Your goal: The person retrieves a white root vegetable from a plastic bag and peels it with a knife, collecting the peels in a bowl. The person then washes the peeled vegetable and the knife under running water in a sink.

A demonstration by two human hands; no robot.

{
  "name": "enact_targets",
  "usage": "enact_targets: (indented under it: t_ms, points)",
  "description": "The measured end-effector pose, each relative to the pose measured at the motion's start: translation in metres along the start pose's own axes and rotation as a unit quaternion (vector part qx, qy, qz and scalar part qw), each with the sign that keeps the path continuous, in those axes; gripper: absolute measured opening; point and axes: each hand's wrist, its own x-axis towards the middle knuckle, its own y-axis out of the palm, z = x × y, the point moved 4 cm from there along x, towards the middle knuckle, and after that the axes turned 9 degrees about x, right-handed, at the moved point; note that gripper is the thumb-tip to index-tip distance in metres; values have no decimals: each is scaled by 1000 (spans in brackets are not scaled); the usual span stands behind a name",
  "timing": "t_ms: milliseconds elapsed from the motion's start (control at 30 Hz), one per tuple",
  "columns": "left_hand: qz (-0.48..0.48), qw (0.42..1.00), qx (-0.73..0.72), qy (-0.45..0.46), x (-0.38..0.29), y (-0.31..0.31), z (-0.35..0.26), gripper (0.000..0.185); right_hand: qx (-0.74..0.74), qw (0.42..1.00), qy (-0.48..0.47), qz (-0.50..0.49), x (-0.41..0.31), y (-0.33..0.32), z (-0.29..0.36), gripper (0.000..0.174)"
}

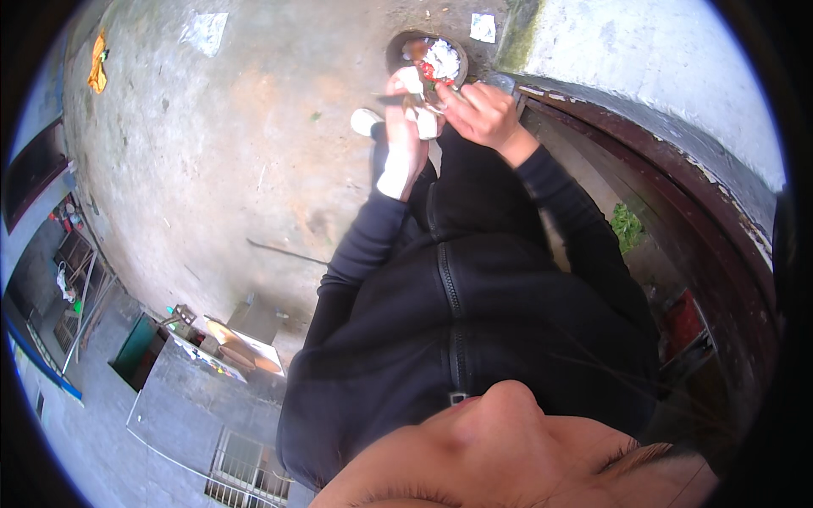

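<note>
My left hand is raised in front of my body, its fingers around a small white object that is overexposed and blurred. A thin dark piece, possibly a blade, sticks out to the left of these fingers. Close by on the right, my right hand has bent fingers, their tips at the white object; whether they pinch it is unclear. Just beyond both hands stands a round bin on the ground. Crumpled white paper and red scraps lie in it.
A concrete wall and a dark red door frame run along the right. Green leaves lie beside that frame. On the concrete ground are a plastic sheet, an orange cloth and a thin stick.
</note>
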Motion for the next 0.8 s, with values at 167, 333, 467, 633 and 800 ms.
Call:
enact_targets:
  t_ms: [167, 333, 467, 633, 800]
  points:
    - [47, 999, -15, -15, 1, -1, 1, 41, 18, 999, 27, -10, -1, 2, -11, 35]
    - [25, 998, 0, -49, 3, 3, -6, 38, 2, 1000, 21, 20, -3, 1, -6, 32]
    - [55, 998, 14, -24, -1, 15, -11, 45, 6, 1000, 13, 25, -1, -1, -4, 32]
    - [49, 993, 16, -106, -5, 9, -11, 45, -2, 1000, 4, 27, 0, 0, -4, 33]
    - [53, 994, -20, -94, -11, 8, -12, 44, -30, 999, 12, 9, -5, 8, -14, 34]
